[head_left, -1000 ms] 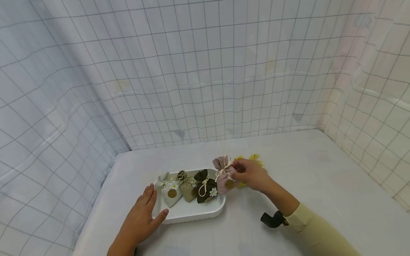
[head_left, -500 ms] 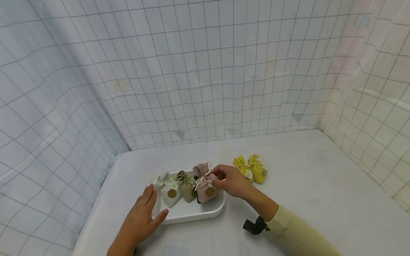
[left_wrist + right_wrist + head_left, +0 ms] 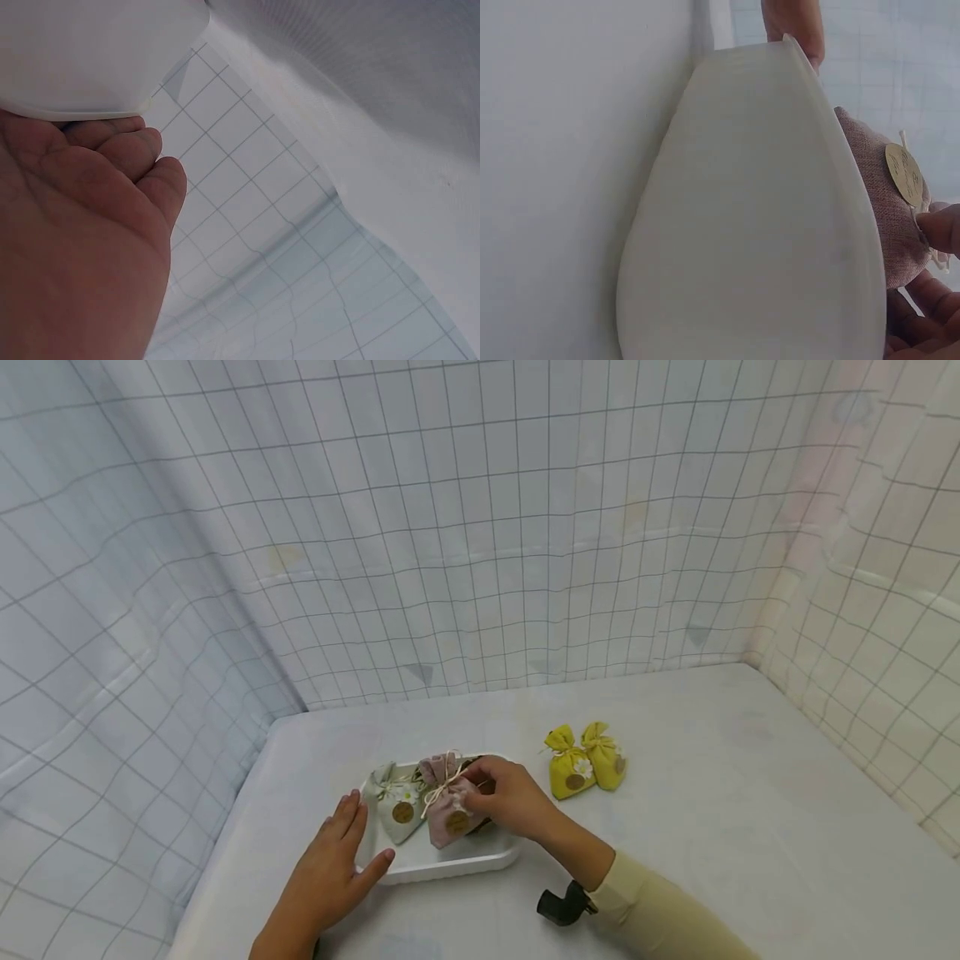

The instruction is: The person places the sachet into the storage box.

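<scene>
A pink drawstring pouch [image 3: 450, 814] with a cream bow and a round brown tag is pinched by my right hand [image 3: 513, 797] over the white tray [image 3: 450, 867]. In the right wrist view, the pouch [image 3: 881, 202] shows beyond the tray's rim, thumb against its neck. My left hand [image 3: 330, 860] rests against the tray's left end, fingers straight; the left wrist view shows those fingertips [image 3: 169, 180] at the tray's edge. A pale grey-green pouch [image 3: 400, 814] with a daisy lies at the tray's left. The olive and dark brown pouches are mostly hidden behind the pink one and the right hand.
Two yellow pouches, a left one [image 3: 572, 772] and a right one [image 3: 606, 760], lie side by side on the white table [image 3: 697, 793], right of the tray. Gridded white curtains [image 3: 480, 568] enclose the back and sides. A black wrist device [image 3: 562, 906] sits at the right cuff.
My right hand has carried the pink pouch leftward, from the tray's right end to above its middle. Both yellow pouches have come into full view. The left hand stays in place.
</scene>
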Available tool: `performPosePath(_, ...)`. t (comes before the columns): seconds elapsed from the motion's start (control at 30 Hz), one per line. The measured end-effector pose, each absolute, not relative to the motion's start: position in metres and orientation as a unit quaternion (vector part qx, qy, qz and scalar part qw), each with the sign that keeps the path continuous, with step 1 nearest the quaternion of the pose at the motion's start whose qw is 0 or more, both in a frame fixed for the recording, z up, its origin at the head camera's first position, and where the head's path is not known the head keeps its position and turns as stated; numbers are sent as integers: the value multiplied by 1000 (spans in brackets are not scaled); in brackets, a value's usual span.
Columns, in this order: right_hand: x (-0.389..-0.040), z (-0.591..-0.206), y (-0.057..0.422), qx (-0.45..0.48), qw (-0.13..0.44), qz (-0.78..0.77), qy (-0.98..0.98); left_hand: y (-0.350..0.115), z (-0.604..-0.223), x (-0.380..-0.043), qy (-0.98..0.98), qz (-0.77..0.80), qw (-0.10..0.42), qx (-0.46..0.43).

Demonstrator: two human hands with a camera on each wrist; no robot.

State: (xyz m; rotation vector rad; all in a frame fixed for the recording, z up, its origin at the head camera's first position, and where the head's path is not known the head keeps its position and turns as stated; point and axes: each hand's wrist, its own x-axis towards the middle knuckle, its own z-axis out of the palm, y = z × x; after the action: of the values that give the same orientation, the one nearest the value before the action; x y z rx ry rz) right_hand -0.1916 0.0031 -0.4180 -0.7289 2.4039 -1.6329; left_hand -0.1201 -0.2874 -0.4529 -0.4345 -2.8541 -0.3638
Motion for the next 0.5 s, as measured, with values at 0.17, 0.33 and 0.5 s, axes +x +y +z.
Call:
performPosePath(0.17, -187, -419, -11, -249, 71, -554, 791, -288, -454, -121, -975, -126, 113, -146)
performPosePath(0.33, -183, -422, -22, -243, 69, -552, 794, -288, -454, -120, -972, -122, 129, -156)
performPosePath(0.5, -181, -427, -31, -246, 61, -546, 799, -289, -453, -119, -973, -120, 123, -157)
